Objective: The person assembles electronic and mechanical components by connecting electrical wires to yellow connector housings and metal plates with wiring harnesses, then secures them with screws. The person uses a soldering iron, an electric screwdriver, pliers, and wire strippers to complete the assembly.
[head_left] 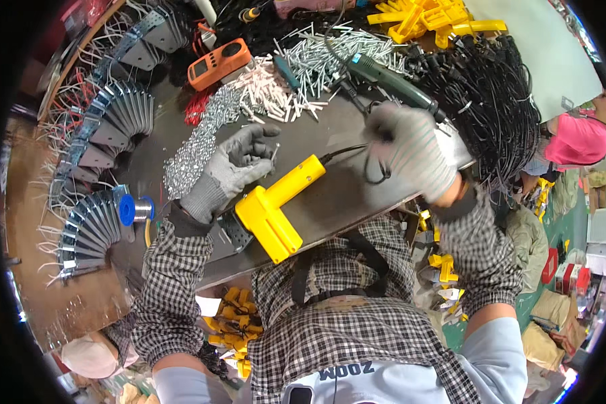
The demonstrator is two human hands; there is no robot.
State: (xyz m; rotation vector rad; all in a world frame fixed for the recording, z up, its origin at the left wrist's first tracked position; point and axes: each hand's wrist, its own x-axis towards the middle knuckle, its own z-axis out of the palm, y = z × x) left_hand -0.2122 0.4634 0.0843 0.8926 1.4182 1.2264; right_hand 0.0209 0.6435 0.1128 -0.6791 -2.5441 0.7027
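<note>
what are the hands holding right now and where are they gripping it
The left hand pinches a small thin pin by its lower end. The right hand is closed around the black cable running from the yellow tool, not the tool body.

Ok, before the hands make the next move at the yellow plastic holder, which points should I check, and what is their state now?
1. Left gloved hand pinches a small metal pin: ok, a thin pin shows at the fingertips.
2. Right gloved hand grips the black cable: ok, the fist is closed on it.
3. Yellow L-shaped plastic holder lies flat on the dark metal worktable: ok.
4. Cable joined to the holder's end: ok, it enters there.
5. Green-handled soldering iron apart from both hands: ok, it lies behind the right hand.
6. Iron hot or cold: cannot tell.
</note>
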